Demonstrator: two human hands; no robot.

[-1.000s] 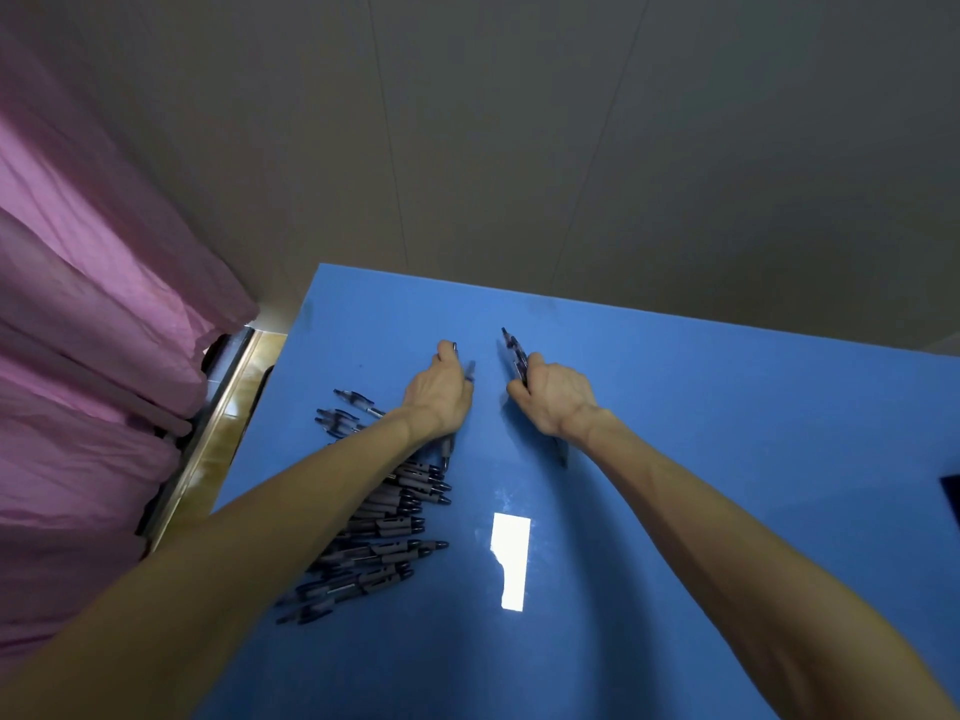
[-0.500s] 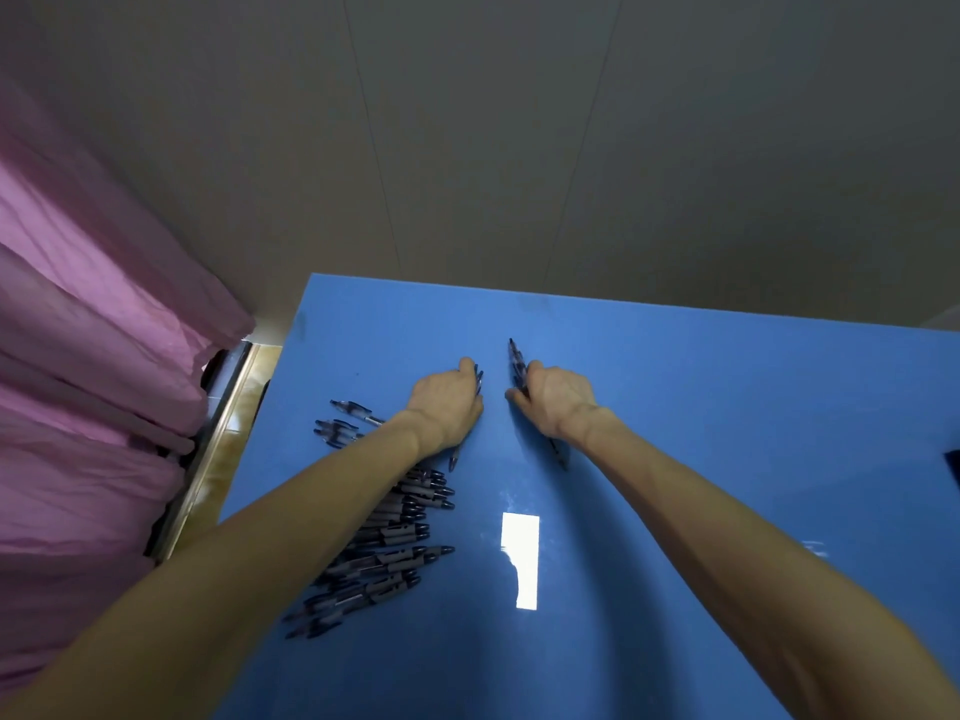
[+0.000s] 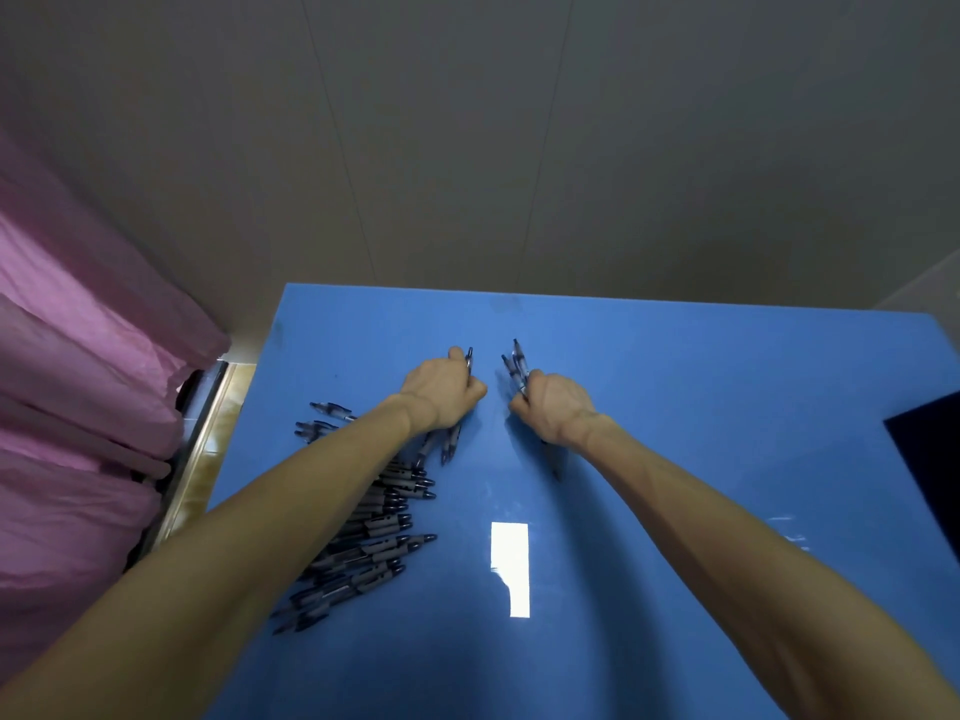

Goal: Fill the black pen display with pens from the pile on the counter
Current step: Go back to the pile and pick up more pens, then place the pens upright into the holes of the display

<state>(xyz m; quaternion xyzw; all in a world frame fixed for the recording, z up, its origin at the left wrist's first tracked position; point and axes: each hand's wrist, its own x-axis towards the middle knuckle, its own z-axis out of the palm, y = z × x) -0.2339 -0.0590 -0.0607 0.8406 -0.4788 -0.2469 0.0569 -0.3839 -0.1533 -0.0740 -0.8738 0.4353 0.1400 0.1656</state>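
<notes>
The left hand is curled round a small bundle of pens, whose tips stick out past the knuckles at the far side and whose barrels trail out below the wrist; the fist sits low on the blue counter, probably so the pens can be squared up against the surface before they are carried off. The right hand is closed the same way round its own bundle, several ends fanning up and away from the fingers, and it lies just beside the left with a narrow gap between them. Holding both bundles lengthwise and roughly parallel looks like a way to keep the pens pointing one direction for slotting in. The pile lies under and beside the left forearm, stretching toward the near edge, many pens still in it, with a few strays further left. A dark shape at the right edge of the counter may be the black display, but too little shows to be sure; it is well apart from both hands, so filling appears not yet begun for these pens
</notes>
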